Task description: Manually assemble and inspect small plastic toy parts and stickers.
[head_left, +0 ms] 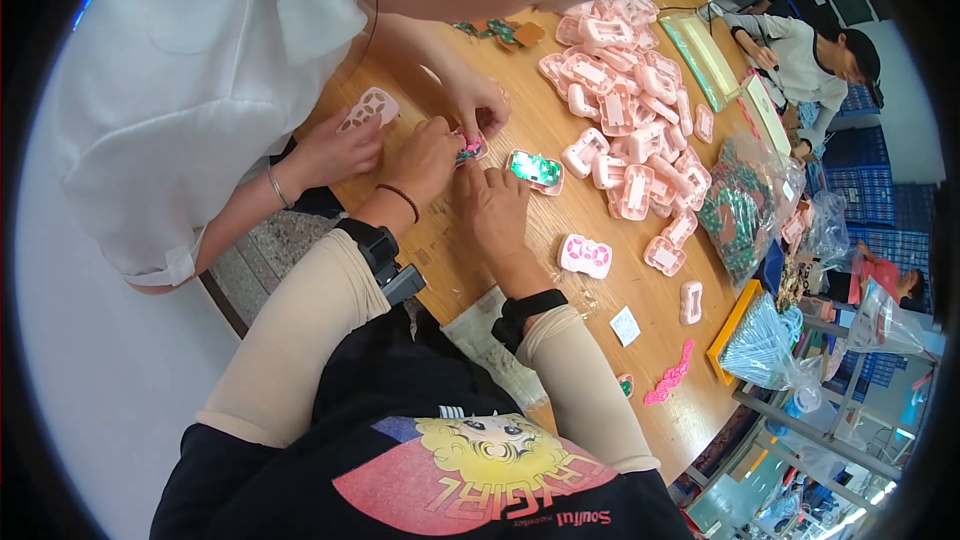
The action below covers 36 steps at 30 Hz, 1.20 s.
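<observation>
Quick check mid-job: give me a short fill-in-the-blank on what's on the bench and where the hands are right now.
1. The shells heaped at the far end of the table are coloured ____.
2. The left hand and right hand meet at a small part with a co-worker's ____ also on it.
3. The shell just right of the hands holds a ____ circuit board.
4. The co-worker's other hand holds one pale ____.

Answers: pink; hand; green; shell

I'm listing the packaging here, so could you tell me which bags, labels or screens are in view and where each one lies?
Clear bag: right table edge, bulging with green and pink parts.
Second clear bag: lower right, beside a yellow tray, holding bluish pieces.
White label: small square, flat on the table near the right hand.
Screens: none visible.
</observation>
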Each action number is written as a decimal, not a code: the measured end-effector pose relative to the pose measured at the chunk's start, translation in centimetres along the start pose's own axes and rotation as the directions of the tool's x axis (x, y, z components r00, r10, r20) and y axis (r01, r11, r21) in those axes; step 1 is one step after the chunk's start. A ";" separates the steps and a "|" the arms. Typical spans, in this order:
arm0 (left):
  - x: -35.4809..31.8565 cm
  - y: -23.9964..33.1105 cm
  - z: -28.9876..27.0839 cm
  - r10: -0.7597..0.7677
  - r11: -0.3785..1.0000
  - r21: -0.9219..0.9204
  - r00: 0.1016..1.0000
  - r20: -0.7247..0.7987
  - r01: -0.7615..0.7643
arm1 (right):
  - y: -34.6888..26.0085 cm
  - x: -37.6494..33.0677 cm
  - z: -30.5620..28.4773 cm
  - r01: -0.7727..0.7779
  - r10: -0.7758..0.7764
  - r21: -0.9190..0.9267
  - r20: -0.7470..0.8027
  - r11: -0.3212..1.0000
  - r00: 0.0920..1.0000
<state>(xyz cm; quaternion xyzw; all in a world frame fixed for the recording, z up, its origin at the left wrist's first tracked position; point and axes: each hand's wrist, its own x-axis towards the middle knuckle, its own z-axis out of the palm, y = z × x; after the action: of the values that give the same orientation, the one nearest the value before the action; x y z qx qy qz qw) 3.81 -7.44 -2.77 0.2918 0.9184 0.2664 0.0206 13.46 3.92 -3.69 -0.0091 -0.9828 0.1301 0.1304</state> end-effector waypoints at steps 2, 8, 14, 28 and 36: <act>-0.1 0.2 -0.1 0.022 0.999 0.022 1.000 -0.001 -0.022 | -0.1 0.1 -0.1 -0.004 0.004 -0.021 -0.007 1.000 1.000; -0.5 -0.1 0.1 0.077 0.995 0.068 0.996 -0.045 -0.074 | 0.6 0.4 -0.3 -0.058 0.056 -0.026 -0.041 0.998 0.998; -0.4 -0.1 0.5 0.067 0.997 0.034 0.996 -0.067 -0.064 | 2.1 1.8 -1.8 0.010 -0.002 -0.106 0.071 0.994 0.997; -0.7 0.7 0.0 0.008 0.999 0.039 0.996 -0.094 -0.004 | 4.1 3.3 -2.3 0.215 -0.222 0.123 0.050 0.969 0.974; -0.6 0.5 0.2 0.020 1.000 0.010 0.995 -0.102 -0.019 | 3.8 3.3 -1.5 0.156 -0.161 0.060 0.081 0.986 0.984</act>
<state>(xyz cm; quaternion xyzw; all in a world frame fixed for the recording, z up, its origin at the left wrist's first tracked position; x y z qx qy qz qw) 4.64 -7.34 -2.82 0.2870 0.9165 0.2768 -0.0304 10.64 8.12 -2.44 0.0782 -0.9813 0.1457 0.0985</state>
